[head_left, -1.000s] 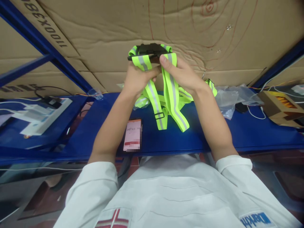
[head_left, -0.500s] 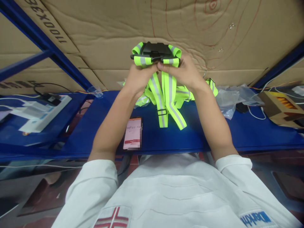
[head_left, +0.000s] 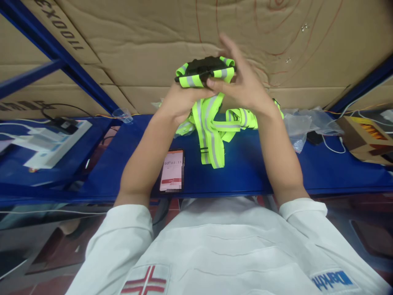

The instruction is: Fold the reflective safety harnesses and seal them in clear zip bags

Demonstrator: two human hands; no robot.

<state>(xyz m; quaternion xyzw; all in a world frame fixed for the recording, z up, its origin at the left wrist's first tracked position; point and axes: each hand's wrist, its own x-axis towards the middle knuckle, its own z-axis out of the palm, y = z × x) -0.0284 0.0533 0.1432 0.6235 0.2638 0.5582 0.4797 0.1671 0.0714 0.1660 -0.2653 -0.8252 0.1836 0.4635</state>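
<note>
A neon-yellow reflective strap harness (head_left: 211,127) with grey stripes hangs from both my hands above the blue shelf (head_left: 245,172). Its black plastic buckle (head_left: 204,66) sits at the top, wrapped by folded strap ends. My left hand (head_left: 181,100) grips the straps just under the buckle from the left. My right hand (head_left: 242,86) pinches the buckle's right strap end with thumb and forefinger, while its other fingers stick up, spread. The loose loops bunch together and rest on the shelf.
A phone (head_left: 172,170) showing a timer lies on the shelf by my left forearm. Clear plastic bags (head_left: 302,123) and a cable lie to the right, beside an open cardboard box (head_left: 365,139). A white power strip (head_left: 55,141) sits at left. Cardboard (head_left: 184,32) backs the shelf.
The hanging straps have been drawn up and gathered into a tighter bunch. My right hand's fingers have lifted and spread while still pinching the buckle end.
</note>
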